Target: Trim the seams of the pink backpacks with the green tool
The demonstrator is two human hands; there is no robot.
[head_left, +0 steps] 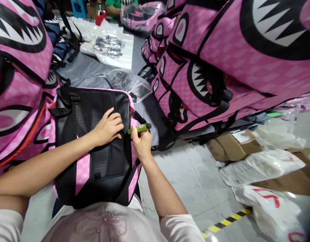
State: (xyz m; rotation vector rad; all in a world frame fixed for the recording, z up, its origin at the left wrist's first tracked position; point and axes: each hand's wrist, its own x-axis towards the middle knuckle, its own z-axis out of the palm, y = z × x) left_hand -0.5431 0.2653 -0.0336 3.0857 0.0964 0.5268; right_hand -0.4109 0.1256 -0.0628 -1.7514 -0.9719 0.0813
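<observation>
A pink and black backpack (66, 141) lies in front of me with its black padded back and shoulder straps facing up. My left hand (109, 127) rests flat on the back panel, fingers spread a little. In my right hand (142, 143) is a green marker pen (141, 128), gripped between thumb and fingers. Its black end points right, and its other end points left at the bag's right edge, close to my left fingertips. Whether the tip touches the fabric I cannot tell.
Pink shark-mouth backpacks are stacked at the right (195, 74) and the left (18, 84). Beyond the bag lie a clear plastic bag (129, 84) and a white sheet (126, 57) with wrapped items. Cardboard boxes (230, 146) and white plastic sacks (260, 166) sit on the floor at right.
</observation>
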